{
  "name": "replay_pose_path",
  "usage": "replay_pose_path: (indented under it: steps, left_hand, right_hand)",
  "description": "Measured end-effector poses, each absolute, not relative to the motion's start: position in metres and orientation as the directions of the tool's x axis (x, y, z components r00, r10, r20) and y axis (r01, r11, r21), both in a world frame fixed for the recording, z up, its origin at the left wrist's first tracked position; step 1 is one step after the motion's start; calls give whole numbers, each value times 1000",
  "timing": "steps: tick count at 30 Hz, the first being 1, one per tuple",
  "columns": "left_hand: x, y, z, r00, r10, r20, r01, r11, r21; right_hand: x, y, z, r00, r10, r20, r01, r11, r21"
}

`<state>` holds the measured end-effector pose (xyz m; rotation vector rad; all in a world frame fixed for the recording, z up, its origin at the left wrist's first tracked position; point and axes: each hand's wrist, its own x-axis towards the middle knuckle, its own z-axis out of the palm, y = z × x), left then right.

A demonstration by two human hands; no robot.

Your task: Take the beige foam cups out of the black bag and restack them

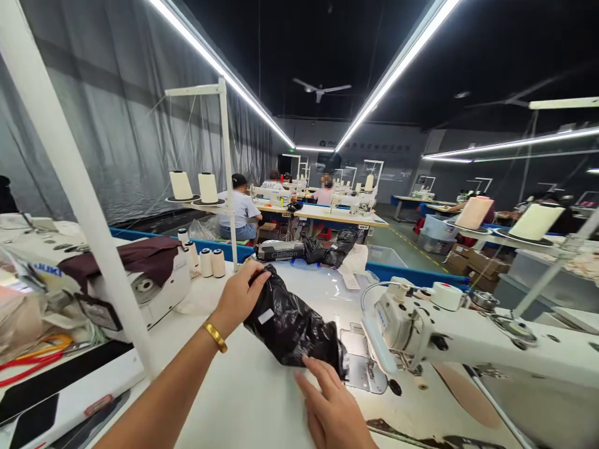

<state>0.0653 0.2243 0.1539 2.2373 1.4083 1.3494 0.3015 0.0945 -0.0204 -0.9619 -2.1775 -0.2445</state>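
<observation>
A black plastic bag (299,321) with a small white label lies slantwise over the white sewing table (234,380), left of the needle plate. My left hand (243,293), with a gold bracelet at the wrist, is closed on the bag's upper left end. At the bag's lower edge is my right hand (330,399), its fingers stretched out and apart, the fingertips at or just touching the plastic. What the bag contains is hidden. Close on the right stands a white sewing machine (402,324).
Small thread cones (213,263) stand at the table's back left, near a second machine draped with dark red cloth (126,262). More black bags (330,249) lie at the far edge. A white thread-stand pole (75,168) rises at left. People sit at machines beyond.
</observation>
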Motion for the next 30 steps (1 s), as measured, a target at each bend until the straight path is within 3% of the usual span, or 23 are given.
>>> replay_pose_path:
  steps: [3, 7, 9, 20, 24, 30]
  left_hand:
    - [86, 216, 216, 277, 668, 690, 615, -675, 407]
    - [125, 205, 271, 618, 409, 671, 603, -794, -71]
    - [139, 204, 288, 691, 366, 623, 598, -774, -208]
    - [149, 200, 332, 657, 304, 690, 670, -655, -349]
    - [147, 207, 351, 529, 286, 799, 767, -565, -305]
    - [144, 228, 366, 526, 300, 796, 770, -565, -296]
  right_hand:
    - [299, 95, -15, -453, 505, 734, 668, 738, -95]
    - [299, 92, -14, -421, 615, 667, 672, 705, -227]
    - [300, 89, -13, -414, 664, 622, 672, 684, -284]
    - [303, 87, -10, -381, 728, 570, 634, 655, -412]
    - [302, 86, -9, -421, 734, 533, 630, 660, -409]
    - [302, 86, -6, -449, 758, 473, 655, 640, -403]
